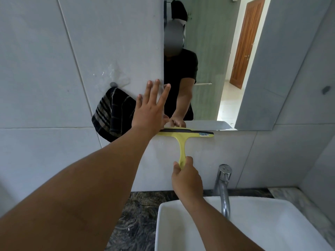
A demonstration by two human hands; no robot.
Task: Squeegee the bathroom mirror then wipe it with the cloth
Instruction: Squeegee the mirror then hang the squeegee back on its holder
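Note:
The bathroom mirror (213, 73) hangs on the grey tiled wall, upper centre to right. A yellow squeegee (183, 136) has its black blade along the mirror's bottom edge, at the lower left corner. My right hand (186, 178) grips the end of its handle, just above the sink. My left hand (151, 107) lies flat with fingers spread against the wall at the mirror's left edge. A dark striped cloth (112, 113) hangs from a wall hook to the left of my left hand, partly hidden behind it.
A white basin (272, 223) sits at the bottom right with a chrome tap (223, 187) rising behind it. Dark marbled countertop (137, 214) lies to the basin's left. The mirror reflects a person, a wooden door and a towel bar.

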